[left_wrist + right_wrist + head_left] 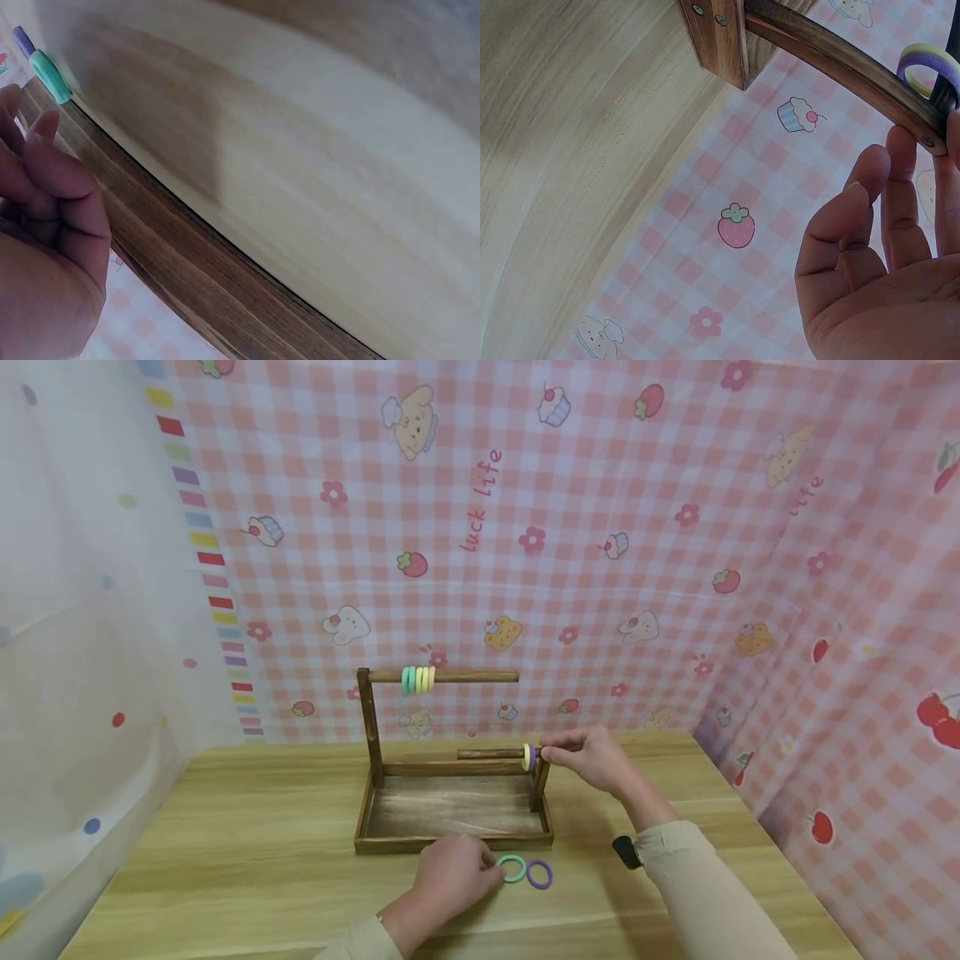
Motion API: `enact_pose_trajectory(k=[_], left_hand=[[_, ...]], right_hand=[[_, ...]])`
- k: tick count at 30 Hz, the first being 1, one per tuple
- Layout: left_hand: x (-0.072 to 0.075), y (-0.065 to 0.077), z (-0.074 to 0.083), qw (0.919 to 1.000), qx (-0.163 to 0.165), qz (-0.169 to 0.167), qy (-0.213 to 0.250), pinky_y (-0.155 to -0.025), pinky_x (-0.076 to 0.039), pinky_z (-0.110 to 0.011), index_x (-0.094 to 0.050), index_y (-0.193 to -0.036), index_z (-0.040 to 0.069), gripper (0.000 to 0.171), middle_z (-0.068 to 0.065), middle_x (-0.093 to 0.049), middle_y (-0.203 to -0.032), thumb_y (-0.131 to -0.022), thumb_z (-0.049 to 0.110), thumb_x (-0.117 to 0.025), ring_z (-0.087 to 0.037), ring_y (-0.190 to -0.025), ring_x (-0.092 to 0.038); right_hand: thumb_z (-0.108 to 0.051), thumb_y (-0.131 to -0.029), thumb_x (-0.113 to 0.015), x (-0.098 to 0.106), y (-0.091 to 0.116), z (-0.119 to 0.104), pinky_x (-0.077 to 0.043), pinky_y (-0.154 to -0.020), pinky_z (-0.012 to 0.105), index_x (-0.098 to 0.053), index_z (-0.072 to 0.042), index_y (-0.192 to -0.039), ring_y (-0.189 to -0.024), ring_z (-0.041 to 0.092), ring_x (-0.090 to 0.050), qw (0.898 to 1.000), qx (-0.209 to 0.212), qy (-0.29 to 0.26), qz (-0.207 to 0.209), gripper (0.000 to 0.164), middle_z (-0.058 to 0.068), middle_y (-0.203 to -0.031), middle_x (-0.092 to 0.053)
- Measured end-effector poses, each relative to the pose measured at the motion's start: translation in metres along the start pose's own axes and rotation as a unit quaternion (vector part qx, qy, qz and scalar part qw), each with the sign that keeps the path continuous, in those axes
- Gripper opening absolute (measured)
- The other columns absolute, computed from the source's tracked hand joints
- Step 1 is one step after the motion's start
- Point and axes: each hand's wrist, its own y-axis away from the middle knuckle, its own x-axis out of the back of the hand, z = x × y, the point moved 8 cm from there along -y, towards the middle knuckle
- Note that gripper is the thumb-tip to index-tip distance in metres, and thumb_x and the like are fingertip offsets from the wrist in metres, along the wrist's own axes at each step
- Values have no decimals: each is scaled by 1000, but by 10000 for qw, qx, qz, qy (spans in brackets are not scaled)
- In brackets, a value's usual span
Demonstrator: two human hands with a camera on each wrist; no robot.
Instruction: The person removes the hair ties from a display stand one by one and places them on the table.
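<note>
Head view: we have the right hand (592,756) with thumb and forefinger pinching the post top of a dark-brown wooden rack (517,842), right by its round wooden lower rod (491,754). Left hand (453,872) sits low over the pale wood-grain bench (247,827), fingers loosely bent, nothing held; fingertips just beside a loose round green ring (49,76), contact we can't tell. A loose round purple ring (23,41) lies next to it, in front of the rack. Step in hand, we judge: steadying the rack while reaching for a ring. Next move likely calls for a neat pinch on the green one's thin rim.

Counts: one rack, two rods. Round wooden upper rod (476,677): five rings, two mint-green (407,683), two yellow (425,682), one peach (431,680). Lower rod: one pale-yellow (527,756), one purple (532,757). Bench: two. Nine total.
</note>
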Motion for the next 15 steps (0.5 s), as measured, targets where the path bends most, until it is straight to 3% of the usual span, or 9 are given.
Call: enact_pose_trajectory(k=[5, 7, 9, 11, 13, 15], left_hand=[[9, -4, -3, 9997, 155, 168, 88, -57, -45, -27, -85, -92, 25, 15, 7, -84, -94, -90, 40, -83, -13, -67, -67], [18, -7, -5, 9991, 228, 336, 148, -55, -44, -27, -86, -96, 25, 18, 7, -80, -77, -91, 42, -83, -11, -60, -64], [30, -11, -6, 9977, 244, 605, 182, -49, -40, -26, -86, -101, 25, 21, 10, -67, -57, -92, 44, -82, -6, -51, -55], [43, -16, -6, 9954, 227, 885, 295, -43, -32, -22, -86, -104, 23, 24, 13, -43, -42, -93, 44, -81, -2, -42, -36], [57, -20, -5, 9920, 134, 1182, 423, -39, -24, -20, -86, -106, 21, 25, 15, -28, -41, -94, 43, -81, 0, -40, -24], [67, -24, -5, 9897, 123, 1303, 585, -39, -20, -18, -86, -108, 20, 27, 17, -27, -41, -95, 43, -80, 2, -39, -23]], right_hand=[[-32, -104, -74, 1, 2, 1, -62, -98, 49, -79, -10, -127, -114, 28, -75, 9999, 45, 108, 23, 33, 12, -122, -80], [-31, -103, -74, 1, 1, -1, -63, -96, 48, -80, -11, -125, -112, 28, -76, 9995, 117, 283, 28, 30, 11, -120, -81], [-30, -103, -75, 2, 0, -5, -63, -94, 47, -82, -12, -123, -110, 27, -76, 9985, 176, 510, 7, 28, 10, -118, -82], [-29, -102, -75, 2, -3, -9, -64, -93, 47, -83, -13, -120, -109, 28, -77, 9973, 197, 707, -52, 25, 10, -118, -82], [-27, -102, -76, 3, -5, -12, -63, -93, 48, -84, -13, -117, -110, 29, -77, 9961, 157, 856, -127, 22, 11, -117, -82], [-26, -102, -76, 5, -7, -14, -63, -94, 49, -84, -12, -116, -111, 30, -77, 9952, 110, 951, -224, 21, 11, -118, -82]])
